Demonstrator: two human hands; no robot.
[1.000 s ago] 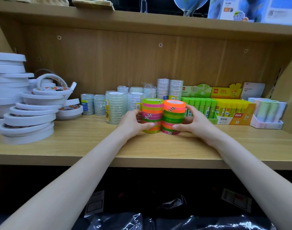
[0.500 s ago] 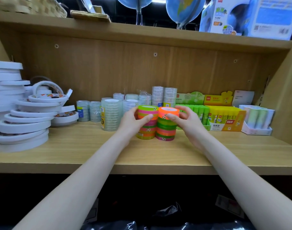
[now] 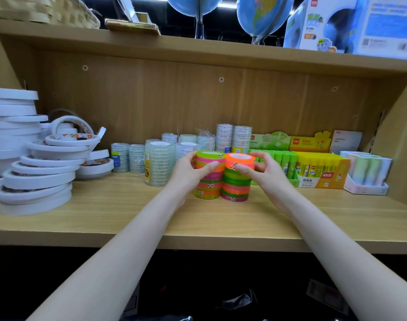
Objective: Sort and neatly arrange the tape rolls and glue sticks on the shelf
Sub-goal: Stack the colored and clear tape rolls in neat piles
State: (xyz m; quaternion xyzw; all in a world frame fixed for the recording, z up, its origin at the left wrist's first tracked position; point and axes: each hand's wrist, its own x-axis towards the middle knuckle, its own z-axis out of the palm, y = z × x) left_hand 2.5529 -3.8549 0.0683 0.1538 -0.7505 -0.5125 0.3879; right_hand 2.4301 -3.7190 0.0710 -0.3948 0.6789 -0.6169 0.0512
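The left hand point(image 3: 188, 170) curls its fingers round the left tape stack point(image 3: 208, 174) on the shelf point(image 3: 119, 212). The right hand point(image 3: 259, 169) grips the right tape stack point(image 3: 237, 179). The far fingertips are hidden behind the rolls, seemingly touching them.

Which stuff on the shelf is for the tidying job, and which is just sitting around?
For the job:
- left hand holding left neon tape stack
- right hand holding right neon tape stack
- clear tape rolls
- white tape rolls
- glue stick boxes

Just sitting around:
- globes
- globe box
- basket
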